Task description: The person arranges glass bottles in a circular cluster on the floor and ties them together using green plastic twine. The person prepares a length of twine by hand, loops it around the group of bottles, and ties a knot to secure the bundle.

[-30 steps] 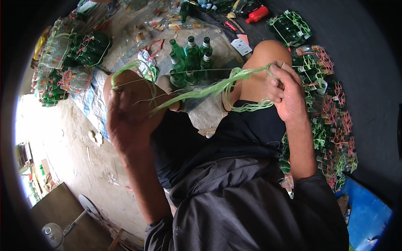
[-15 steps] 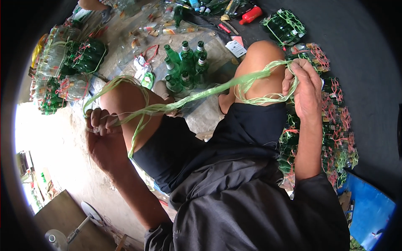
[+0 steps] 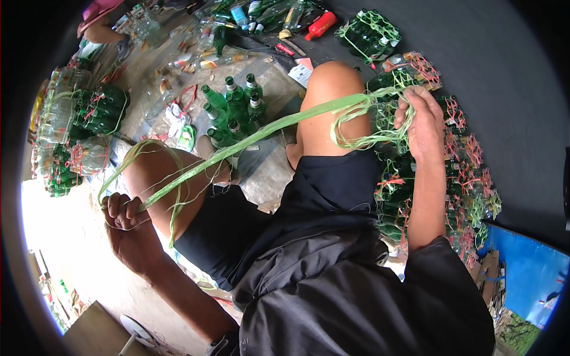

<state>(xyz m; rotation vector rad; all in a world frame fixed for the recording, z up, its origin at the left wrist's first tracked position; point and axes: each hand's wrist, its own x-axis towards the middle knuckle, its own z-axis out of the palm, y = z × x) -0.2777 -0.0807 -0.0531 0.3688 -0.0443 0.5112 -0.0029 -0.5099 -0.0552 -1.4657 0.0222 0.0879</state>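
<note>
A green plastic strip (image 3: 261, 133) is held taut, both hands' fingers clenched on it; loose green bottles (image 3: 234, 110) at upper centre remain unbundled, while tied bundles (image 3: 451, 172) are stacked at right.

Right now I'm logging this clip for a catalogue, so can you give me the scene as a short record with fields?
Left hand: left hand closed in a fist on one end of the green strip, beside the left thigh
Right hand: right hand holds the other end, bunched in loops, beside the right knee
Strip: stretched across both knees
Ahead: loose green bottles standing on the ground
Right side: tied bottle bundles with red and green string
Far left: more bundles
</note>
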